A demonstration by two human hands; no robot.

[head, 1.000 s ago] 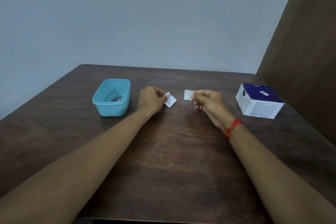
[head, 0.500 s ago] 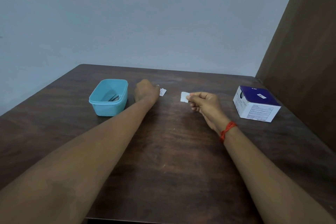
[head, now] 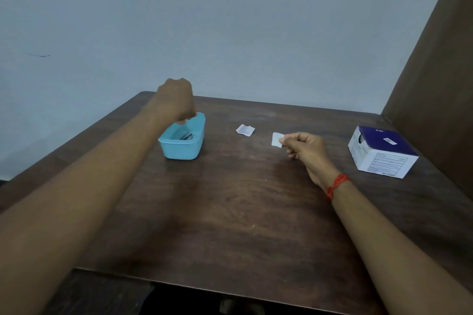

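Blue tub (head: 183,151) sits under the left hand (head: 176,102), fingers (head: 182,121) curled, grasp unclear; right hand (head: 304,147) pinches white pad (head: 276,138); wrapper (head: 245,130) now dropped on tabletop (head: 230,202)

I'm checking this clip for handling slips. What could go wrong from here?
1. The right hand pinches the white pad by one edge only; it could slip and drop onto the table.
2. The left hand dips in at the far rim of the blue tub; a snag there might tip or shove the tub.
3. The torn wrapper lies loose between the hands; a passing arm could sweep it away.
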